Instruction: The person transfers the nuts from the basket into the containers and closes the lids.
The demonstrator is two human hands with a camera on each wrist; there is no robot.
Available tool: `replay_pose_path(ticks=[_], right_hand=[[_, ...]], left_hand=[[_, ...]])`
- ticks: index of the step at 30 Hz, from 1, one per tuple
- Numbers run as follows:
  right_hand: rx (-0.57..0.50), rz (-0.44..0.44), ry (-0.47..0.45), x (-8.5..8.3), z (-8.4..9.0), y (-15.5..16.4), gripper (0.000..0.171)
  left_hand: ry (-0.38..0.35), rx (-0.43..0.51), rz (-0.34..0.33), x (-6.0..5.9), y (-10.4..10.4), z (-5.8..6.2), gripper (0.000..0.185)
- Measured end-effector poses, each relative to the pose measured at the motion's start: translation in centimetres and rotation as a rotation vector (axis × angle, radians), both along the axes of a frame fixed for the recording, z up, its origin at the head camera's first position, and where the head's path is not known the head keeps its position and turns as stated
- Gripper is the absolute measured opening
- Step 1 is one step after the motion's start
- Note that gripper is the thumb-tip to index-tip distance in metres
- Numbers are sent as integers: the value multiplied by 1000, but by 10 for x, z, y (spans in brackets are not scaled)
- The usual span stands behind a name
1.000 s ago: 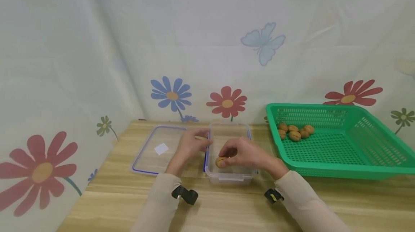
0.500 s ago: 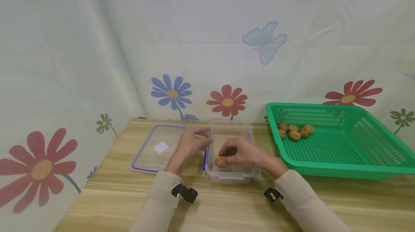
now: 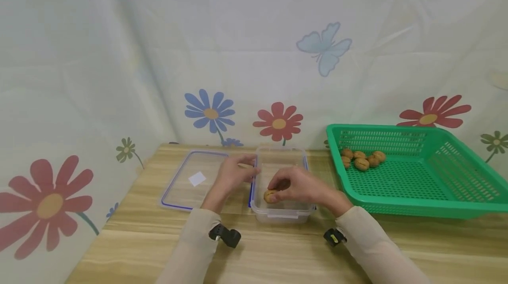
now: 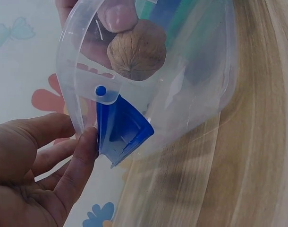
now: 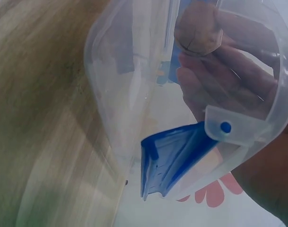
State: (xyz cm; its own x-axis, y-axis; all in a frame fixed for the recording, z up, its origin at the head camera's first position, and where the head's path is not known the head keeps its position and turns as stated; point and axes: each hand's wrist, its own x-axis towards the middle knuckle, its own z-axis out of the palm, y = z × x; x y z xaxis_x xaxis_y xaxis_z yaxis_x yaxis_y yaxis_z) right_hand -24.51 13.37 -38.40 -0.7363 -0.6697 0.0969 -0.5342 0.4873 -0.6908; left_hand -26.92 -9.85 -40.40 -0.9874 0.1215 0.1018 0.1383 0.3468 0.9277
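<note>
Clear box (image 3: pixel 280 162), 1 walnut (image 3: pixel 270 196), 1 lid (image 3: pixel 194 179)

Container (image 3: pixel 280 160) sits table (image 3: pixel 278 253) centre. Lid (image 3: pixel 194 180) flat at its 9 o'clock, just beside. Basket (image 3: pixel 420 204) at its 3 o'clock, near; loose walnuts (image 3: pixel 363 159) in basket's far-left corner. Left hand (image 3: pixel 232 176) on container's left wall, over the lid's right edge. Right hand (image 3: pixel 301 184) inside container, near end, walnut (image 3: pixel 271 196) at its fingertips, 9 o'clock side.

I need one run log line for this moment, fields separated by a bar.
right hand: pinches walnut inside clear container | left hand: touches container's left wall | lid: flat, left | green basket: more walnuts
</note>
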Motion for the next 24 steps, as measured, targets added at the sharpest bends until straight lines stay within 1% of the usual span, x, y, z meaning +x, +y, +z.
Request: replay_pose_path(ticks=[4,15,24], right_hand=[[8,0,-4,1,0,0,18],[-11,17,-22,0,-2,-1,19],[15,31,-24,0,-5,-2,18]], left_hand=[[-14,0,5,1,0,1,44],[-10,-5,3,-2,0,1,45],[-12,-14,11,-2,1,-1,45]])
